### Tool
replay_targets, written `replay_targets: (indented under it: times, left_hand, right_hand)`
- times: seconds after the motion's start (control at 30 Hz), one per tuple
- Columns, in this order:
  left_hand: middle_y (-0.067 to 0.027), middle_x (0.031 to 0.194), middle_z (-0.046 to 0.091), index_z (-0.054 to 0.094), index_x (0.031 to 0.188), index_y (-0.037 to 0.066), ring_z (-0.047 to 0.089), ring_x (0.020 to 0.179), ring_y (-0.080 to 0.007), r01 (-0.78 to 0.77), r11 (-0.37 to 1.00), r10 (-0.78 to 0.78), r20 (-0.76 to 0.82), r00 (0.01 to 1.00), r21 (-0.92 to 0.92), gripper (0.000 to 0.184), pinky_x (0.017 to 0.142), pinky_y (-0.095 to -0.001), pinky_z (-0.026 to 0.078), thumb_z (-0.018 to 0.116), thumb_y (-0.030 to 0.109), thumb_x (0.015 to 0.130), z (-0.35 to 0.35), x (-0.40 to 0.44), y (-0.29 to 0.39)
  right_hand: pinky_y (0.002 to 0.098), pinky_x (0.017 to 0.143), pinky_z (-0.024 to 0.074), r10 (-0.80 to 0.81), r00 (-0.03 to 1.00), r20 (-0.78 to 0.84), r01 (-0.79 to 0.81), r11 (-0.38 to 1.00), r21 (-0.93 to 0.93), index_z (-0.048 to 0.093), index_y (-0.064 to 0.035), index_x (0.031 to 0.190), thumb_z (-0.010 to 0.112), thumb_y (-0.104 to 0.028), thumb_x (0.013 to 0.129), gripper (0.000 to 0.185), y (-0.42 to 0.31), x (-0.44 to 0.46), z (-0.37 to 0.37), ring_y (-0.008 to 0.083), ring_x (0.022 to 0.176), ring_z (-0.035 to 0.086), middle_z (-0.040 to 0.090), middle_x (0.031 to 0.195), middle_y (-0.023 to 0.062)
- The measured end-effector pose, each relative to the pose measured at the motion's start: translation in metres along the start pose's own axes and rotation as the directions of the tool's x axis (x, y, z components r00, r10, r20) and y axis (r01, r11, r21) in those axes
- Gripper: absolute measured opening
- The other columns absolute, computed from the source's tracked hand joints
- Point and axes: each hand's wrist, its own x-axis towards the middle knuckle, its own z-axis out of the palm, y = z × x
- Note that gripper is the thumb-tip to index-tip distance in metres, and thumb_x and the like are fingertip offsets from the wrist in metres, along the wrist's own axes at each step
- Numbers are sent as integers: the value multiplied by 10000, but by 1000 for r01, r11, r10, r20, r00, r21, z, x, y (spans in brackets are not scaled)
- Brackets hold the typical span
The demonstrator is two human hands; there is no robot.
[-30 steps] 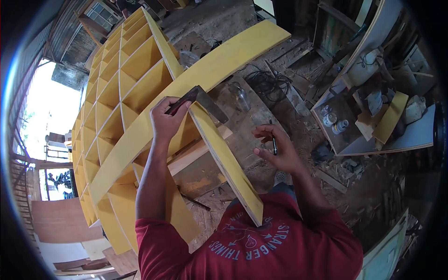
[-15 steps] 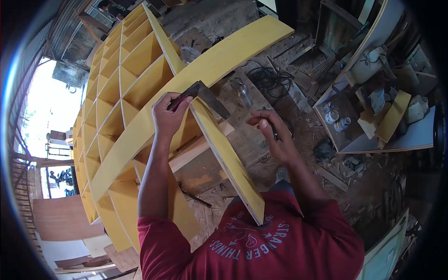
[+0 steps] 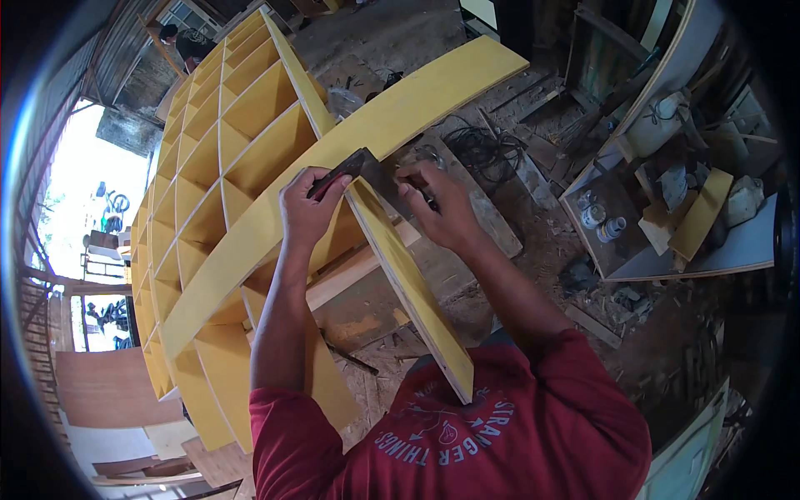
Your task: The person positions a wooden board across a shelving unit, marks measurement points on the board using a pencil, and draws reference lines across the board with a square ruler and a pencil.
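My left hand [image 3: 307, 210] is closed around the stock of a dark try square [image 3: 353, 161], which sits over the far end of a narrow yellow board [image 3: 414, 292]. The board's near end rests against my shirt. Level with the square's blade, my right hand [image 3: 443, 210] is curled around a slim dark pen [image 3: 432, 202]; its tip is hidden by the fingers, so contact with the board cannot be made out. Beneath my left hand runs a long curved yellow strip [image 3: 425, 93], lying across a large yellow lattice frame [image 3: 262, 137].
A grey work surface [image 3: 475, 267] stands beyond the board. Coiled black cable [image 3: 483, 146] and wood scraps litter the floor. At right, a tray-like panel [image 3: 708, 271] holds bottles [image 3: 612, 228] and offcuts. Another person [image 3: 190, 46] is at the far left, behind the lattice.
My right hand has moved left and away from my body, bringing the pen to the try square. My left hand and the square have barely shifted.
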Motion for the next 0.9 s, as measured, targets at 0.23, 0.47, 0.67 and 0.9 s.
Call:
replay_targets:
  times: [0.23, 0.47, 0.67, 0.9]
  left_hand:
    - [-43, 782, 698, 716, 893, -3, 596, 698, -86, -30, 999, 30, 1, 1000, 21, 224, 676, -262, 492, 863, 164, 868, 0, 1, 3]
    - [-55, 778, 692, 711, 890, -1, 598, 687, -101, -22, 999, 22, 0, 1000, 46, 240, 669, -271, 494, 870, 176, 859, 0, 2, 0]
    - [-3, 768, 693, 743, 936, 20, 574, 722, -49, -18, 996, 17, 22, 1000, 84, 215, 690, -250, 488, 850, 200, 888, -2, 1, -4]
    - [-50, 789, 707, 728, 892, 5, 591, 677, -88, -2, 1000, 2, 6, 1000, -26, 213, 662, -272, 492, 849, 179, 877, 1, 1, -5]
  right_hand:
    - [360, 836, 572, 21, 999, 29, -18, 992, -123, 678, 2, 1157, 633, -117, 990, 210, -4, 19, 12, 297, 906, 752, 754, 990, 180]
    - [398, 812, 572, -139, 983, -121, 141, 990, 4, 720, 7, 1032, 632, -99, 963, 154, -28, 34, 8, 352, 906, 735, 746, 994, 200]
    - [356, 802, 568, -34, 999, -22, 31, 994, -108, 737, -10, 1116, 631, -112, 988, 195, -9, 28, 10, 278, 910, 750, 763, 1010, 162]
    - [405, 828, 566, -172, 975, -139, 187, 977, 106, 722, 10, 1077, 628, -144, 1022, 189, -25, 37, 7, 332, 936, 744, 747, 991, 198]
